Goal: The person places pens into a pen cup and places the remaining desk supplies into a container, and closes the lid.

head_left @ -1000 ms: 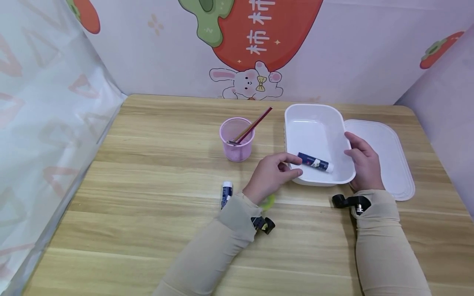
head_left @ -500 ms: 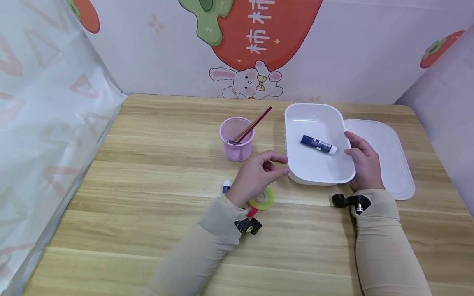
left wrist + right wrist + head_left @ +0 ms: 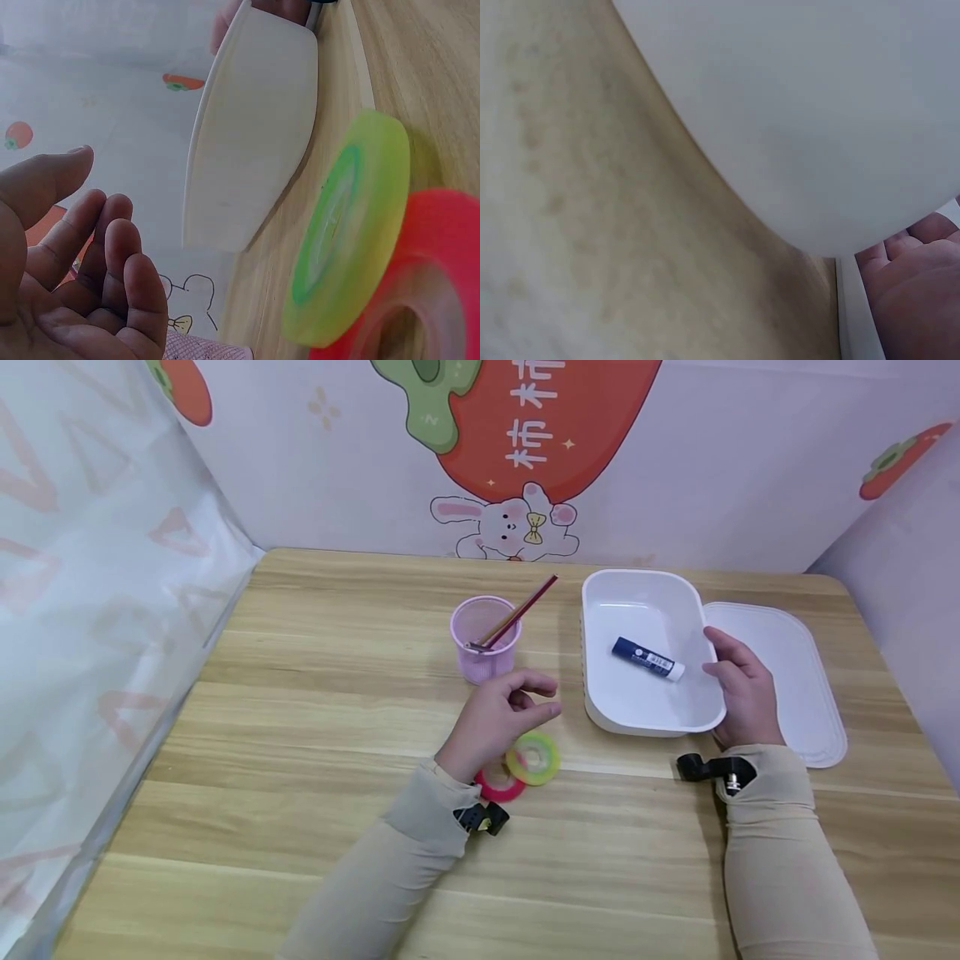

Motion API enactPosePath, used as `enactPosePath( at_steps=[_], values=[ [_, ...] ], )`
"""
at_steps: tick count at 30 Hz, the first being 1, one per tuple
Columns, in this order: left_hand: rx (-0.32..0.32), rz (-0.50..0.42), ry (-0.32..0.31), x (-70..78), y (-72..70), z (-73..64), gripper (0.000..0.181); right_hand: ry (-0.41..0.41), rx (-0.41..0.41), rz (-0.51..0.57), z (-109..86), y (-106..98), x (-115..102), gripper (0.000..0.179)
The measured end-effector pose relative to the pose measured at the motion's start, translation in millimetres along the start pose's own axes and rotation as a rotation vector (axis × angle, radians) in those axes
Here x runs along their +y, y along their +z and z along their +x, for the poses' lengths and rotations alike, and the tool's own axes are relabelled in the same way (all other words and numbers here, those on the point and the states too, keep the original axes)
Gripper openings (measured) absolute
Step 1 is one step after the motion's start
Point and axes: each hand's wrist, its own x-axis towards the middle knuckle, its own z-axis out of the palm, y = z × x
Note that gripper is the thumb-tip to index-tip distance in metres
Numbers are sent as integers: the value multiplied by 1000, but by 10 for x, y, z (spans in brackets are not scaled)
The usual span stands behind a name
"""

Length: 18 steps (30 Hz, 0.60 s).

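My right hand (image 3: 750, 697) grips the right rim of a white plastic box (image 3: 630, 708), thumb over the edge. A dark blue glue stick (image 3: 648, 658) with a white cap lies slanted inside the box. To the box's left, my left hand (image 3: 498, 718) hovers with loosely bent fingers and nothing in them; the left wrist view shows the palm bare. Just beside that hand, a yellow-green tape roll (image 3: 552, 762) lies partly over a red tape roll (image 3: 500, 794). In the right wrist view, the box wall (image 3: 817, 135) fills much of the picture.
Behind my left hand stands a pink mesh cup (image 3: 486, 670) with pencils (image 3: 529, 603) leaning in it. A white lid (image 3: 798, 677) lies on the wooden table (image 3: 285, 727) right of the box. A printed cloth (image 3: 337, 468) hangs behind the table.
The left hand has let go of the glue stick, now lying farther back in the box, and has drawn away leftward. It now covers the second glue stick and uncovers the tape rolls.
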Motion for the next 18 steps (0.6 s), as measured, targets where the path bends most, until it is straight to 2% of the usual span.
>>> enactPosePath(
  at_steps=[11,18],
  values=[
    [34,28,-28,-31,-144,-87,31,-4,-7,-12,-2,6,-7,50],
    [44,25,-68,-54,-223,-137,31,4,-7,-20,-3,2,-12,50]
  ],
)
